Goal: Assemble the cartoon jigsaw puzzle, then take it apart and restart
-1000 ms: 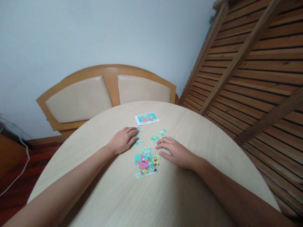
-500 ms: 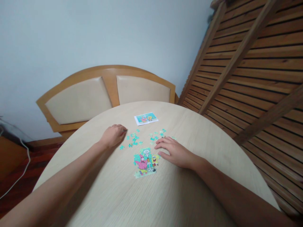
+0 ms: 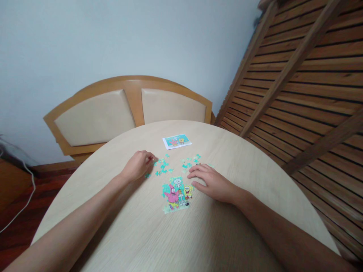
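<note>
A partly joined jigsaw puzzle (image 3: 177, 196) lies flat on the table, showing a pink starfish figure, a pale tall figure and a yellow square one. Beyond it are two loose groups of teal puzzle pieces, a left group (image 3: 163, 166) and a right group (image 3: 187, 165). At the left group's edge, my left hand (image 3: 138, 165) has thumb and fingers pinched together, with what looks like a small puzzle piece at the tips. My right hand (image 3: 211, 181) rests palm down, fingers spread, beside the joined puzzle's right edge. It covers part of the right group.
A picture card (image 3: 177, 141) with the same characters lies farther back on the round wooden table (image 3: 241, 162). Behind the table stands a padded bench back (image 3: 96, 119) against the wall. Wooden slatted panels (image 3: 283, 94) rise on the right. A white cable (image 3: 33, 189) hangs at left.
My left hand has shifted slightly right, its fingertips now closer to the left group of pieces. My right hand stays spread in place. The view has turned a little.
</note>
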